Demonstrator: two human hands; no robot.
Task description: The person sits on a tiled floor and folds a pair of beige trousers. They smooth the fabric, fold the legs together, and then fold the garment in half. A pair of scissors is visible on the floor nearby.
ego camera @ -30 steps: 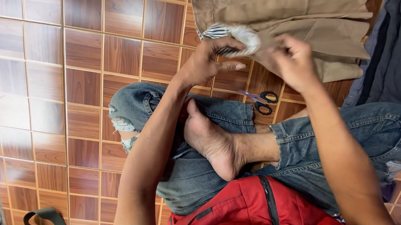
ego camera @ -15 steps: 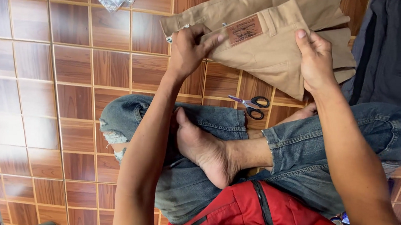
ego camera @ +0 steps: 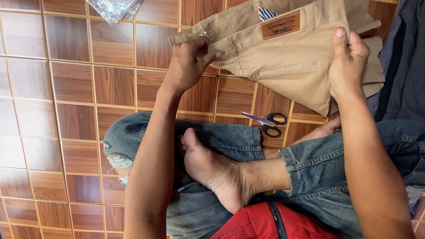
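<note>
Both hands gripping khaki trousers (ego camera: 292,60) above tiled floor (ego camera: 73,93): left hand (ego camera: 187,62) at waistband, right hand (ego camera: 349,59) at edge; scissors (ego camera: 266,121) lying nearby.

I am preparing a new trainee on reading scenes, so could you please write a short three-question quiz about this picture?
1. True or false: both hands grip the tan trousers.
2. Where do the scissors lie? A) on the tiled floor, between the trousers and the person's crossed legs; B) in the right hand; C) on the red bag.
3. Fill in: a clear ______ bag lies at the top edge of the view.

Key
1. True: the left hand holds the waistband end and the right hand holds the other side.
2. A
3. plastic
</note>
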